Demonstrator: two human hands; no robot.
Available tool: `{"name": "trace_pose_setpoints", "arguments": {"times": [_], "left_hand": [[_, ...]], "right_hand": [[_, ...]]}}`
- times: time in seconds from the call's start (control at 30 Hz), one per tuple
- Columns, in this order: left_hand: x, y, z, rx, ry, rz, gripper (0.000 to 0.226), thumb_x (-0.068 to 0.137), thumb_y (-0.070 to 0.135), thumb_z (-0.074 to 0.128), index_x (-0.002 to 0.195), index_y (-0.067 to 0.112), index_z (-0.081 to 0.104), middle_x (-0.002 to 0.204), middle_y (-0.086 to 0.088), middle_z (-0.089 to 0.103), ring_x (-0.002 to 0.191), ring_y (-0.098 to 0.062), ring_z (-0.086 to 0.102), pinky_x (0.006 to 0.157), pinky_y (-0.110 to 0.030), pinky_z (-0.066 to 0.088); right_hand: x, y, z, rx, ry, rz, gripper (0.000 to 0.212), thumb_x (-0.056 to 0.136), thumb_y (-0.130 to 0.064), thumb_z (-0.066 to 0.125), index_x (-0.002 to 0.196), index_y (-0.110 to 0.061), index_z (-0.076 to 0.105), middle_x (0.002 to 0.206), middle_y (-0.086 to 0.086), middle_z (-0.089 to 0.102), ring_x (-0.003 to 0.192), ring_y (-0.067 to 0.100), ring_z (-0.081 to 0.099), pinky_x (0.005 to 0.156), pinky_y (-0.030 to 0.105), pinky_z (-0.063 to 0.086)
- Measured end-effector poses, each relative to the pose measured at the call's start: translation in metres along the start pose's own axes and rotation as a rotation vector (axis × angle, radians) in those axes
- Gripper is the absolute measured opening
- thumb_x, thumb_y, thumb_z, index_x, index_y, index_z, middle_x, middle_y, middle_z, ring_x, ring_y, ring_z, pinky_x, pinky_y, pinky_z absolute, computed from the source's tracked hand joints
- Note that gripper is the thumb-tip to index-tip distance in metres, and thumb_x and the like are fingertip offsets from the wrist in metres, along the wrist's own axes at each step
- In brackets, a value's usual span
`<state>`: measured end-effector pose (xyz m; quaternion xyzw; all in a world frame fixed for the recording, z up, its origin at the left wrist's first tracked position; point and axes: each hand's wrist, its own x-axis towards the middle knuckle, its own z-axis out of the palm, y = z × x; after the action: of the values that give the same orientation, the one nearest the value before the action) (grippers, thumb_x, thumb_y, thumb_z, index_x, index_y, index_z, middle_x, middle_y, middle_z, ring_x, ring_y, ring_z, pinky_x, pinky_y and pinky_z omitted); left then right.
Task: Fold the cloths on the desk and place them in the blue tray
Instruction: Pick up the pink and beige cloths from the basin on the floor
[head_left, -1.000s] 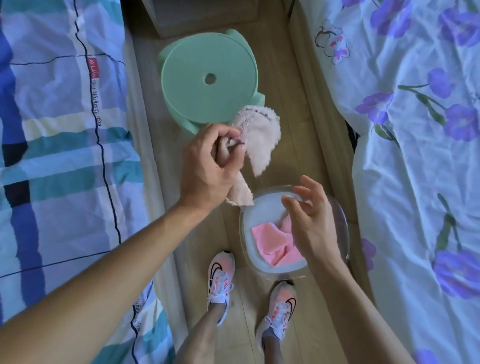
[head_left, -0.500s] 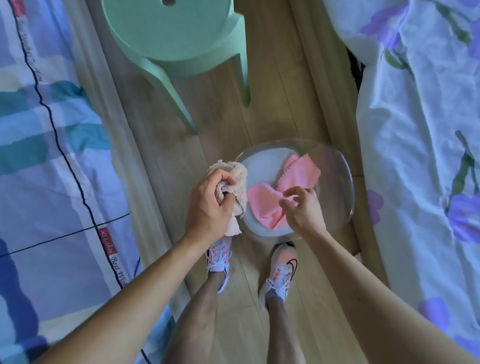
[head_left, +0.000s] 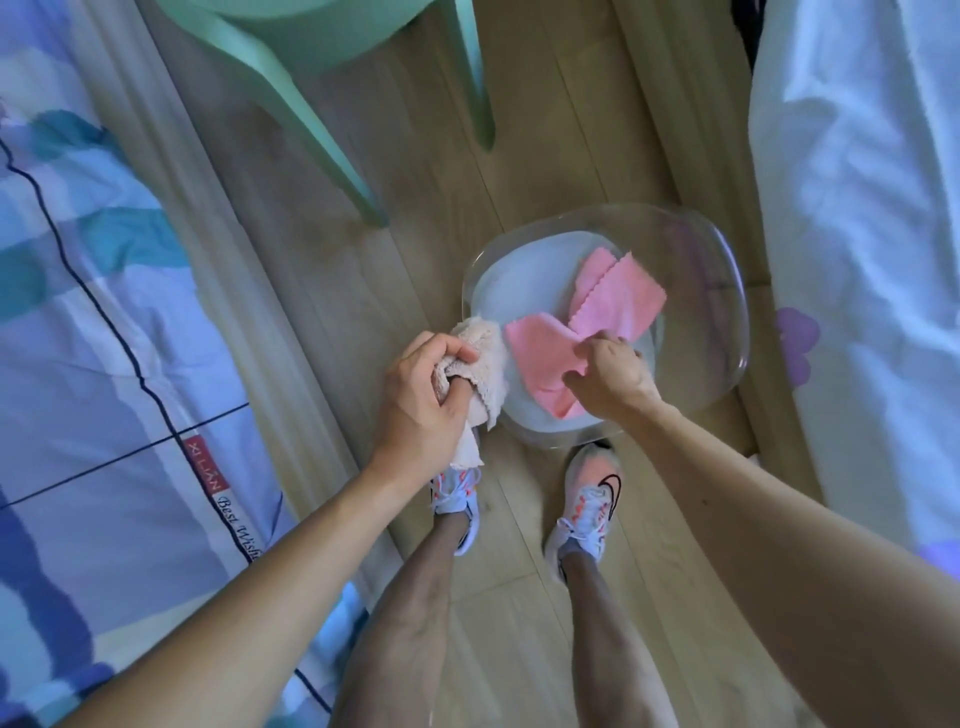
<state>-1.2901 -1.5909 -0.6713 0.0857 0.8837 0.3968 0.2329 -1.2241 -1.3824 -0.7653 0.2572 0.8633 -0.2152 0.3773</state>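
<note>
My left hand is fisted around the bunched beige cloth at the tray's near-left rim; my right hand pinches the pink cloth inside the tray on the floor. Since half a second ago the pink cloth has spread — its long axis now runs from near-left to far-right.

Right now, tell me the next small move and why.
Probably lift the pink cloth clear with the right hand, which is pinching it. It lies unfolded across the clear tray, while the left hand holds the bunched beige cloth at the rim, leaving no flat spot.
</note>
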Motion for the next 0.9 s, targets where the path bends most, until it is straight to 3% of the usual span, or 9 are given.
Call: {"name": "trace_pose_setpoints", "arguments": {"times": [0.13, 0.3, 0.47, 0.63, 0.8, 0.9], "left_hand": [[-0.003, 0.022, -0.007, -0.004, -0.016, -0.021, 0.025, 0.079, -0.01, 0.055, 0.092, 0.008, 0.066, 0.097, 0.0, 0.065, 0.075, 0.013, 0.053, 0.07, -0.003, 0.036], [-0.015, 0.084, -0.018, -0.039, -0.039, 0.015, 0.021, 0.08, -0.008, 0.058, 0.092, 0.007, 0.066, 0.095, 0.002, 0.061, 0.081, 0.014, 0.053, 0.073, -0.001, 0.035], [-0.05, 0.163, -0.038, -0.09, -0.071, 0.056, 0.023, 0.077, 0.018, 0.064, 0.099, 0.01, 0.062, 0.103, 0.002, 0.062, 0.089, -0.004, 0.058, 0.078, -0.003, 0.037], [-0.102, 0.247, -0.069, -0.116, -0.044, 0.131, 0.051, 0.073, 0.038, 0.083, 0.108, 0.012, 0.056, 0.108, 0.002, 0.056, 0.092, -0.005, 0.056, 0.077, -0.003, 0.037], [-0.164, 0.327, -0.101, -0.149, 0.045, 0.234, 0.066, 0.062, 0.037, 0.092, 0.109, 0.015, 0.051, 0.108, 0.0, 0.052, 0.095, -0.012, 0.055, 0.079, -0.005, 0.039], [-0.19, 0.37, -0.122, -0.157, 0.098, 0.285, 0.061, 0.063, 0.035, 0.092, 0.105, 0.018, 0.052, 0.105, 0.001, 0.052, 0.093, -0.006, 0.055, 0.078, -0.009, 0.041]], "right_hand": [[-0.033, -0.001, -0.031, 0.164, 0.161, -0.033, 0.034, 0.088, -0.02, 0.06, 0.12, -0.012, 0.07, 0.125, 0.01, 0.063, 0.11, 0.034, 0.061, 0.092, 0.037, 0.047], [-0.099, -0.005, -0.092, 0.442, 0.287, -0.045, 0.026, 0.089, -0.02, 0.062, 0.111, -0.013, 0.075, 0.117, 0.007, 0.07, 0.107, 0.026, 0.063, 0.085, 0.027, 0.042], [-0.197, -0.019, -0.162, 0.68, 0.406, -0.105, 0.016, 0.087, -0.022, 0.067, 0.096, -0.017, 0.078, 0.095, -0.004, 0.071, 0.088, 0.015, 0.066, 0.076, 0.03, 0.05], [-0.302, -0.029, -0.222, 0.876, 0.346, -0.21, 0.019, 0.085, -0.034, 0.065, 0.091, -0.023, 0.08, 0.097, -0.008, 0.075, 0.095, 0.011, 0.068, 0.085, 0.038, 0.054], [-0.399, -0.026, -0.28, 0.959, 0.289, -0.364, 0.024, 0.09, -0.031, 0.058, 0.084, -0.019, 0.079, 0.082, -0.009, 0.071, 0.082, 0.008, 0.065, 0.071, 0.026, 0.045], [-0.448, -0.025, -0.309, 0.931, 0.262, -0.461, 0.029, 0.093, -0.029, 0.053, 0.087, -0.015, 0.078, 0.078, -0.005, 0.073, 0.076, 0.012, 0.066, 0.067, 0.033, 0.049]]}}
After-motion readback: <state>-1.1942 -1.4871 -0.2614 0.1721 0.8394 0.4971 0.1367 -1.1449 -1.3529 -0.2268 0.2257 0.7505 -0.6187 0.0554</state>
